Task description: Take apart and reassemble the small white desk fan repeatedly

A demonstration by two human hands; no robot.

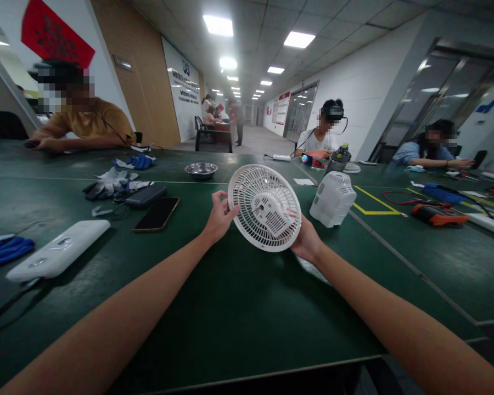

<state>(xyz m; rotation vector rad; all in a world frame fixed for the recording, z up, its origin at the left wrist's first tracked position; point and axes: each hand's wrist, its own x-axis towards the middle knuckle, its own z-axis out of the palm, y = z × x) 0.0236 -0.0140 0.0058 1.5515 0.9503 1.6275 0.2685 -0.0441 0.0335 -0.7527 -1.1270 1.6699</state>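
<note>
A round white fan grille (267, 211), with slotted vents around a central hub, is held tilted above the green table. My left hand (220, 216) grips its left rim between thumb and fingers. On the lower right, my right hand (307, 238) holds the rim, its fingers partly hidden behind the grille. Just right of the grille stands a white plastic housing (333, 200), upright on the table and apart from my hands.
Left on the table (247, 323) lie a phone (156, 214), a dark power bank (146, 196), gloves (113, 182) and a white device (60, 249). A metal bowl (201, 170) sits farther back. An orange-black multimeter (439, 215) lies right. Several people sit around the table.
</note>
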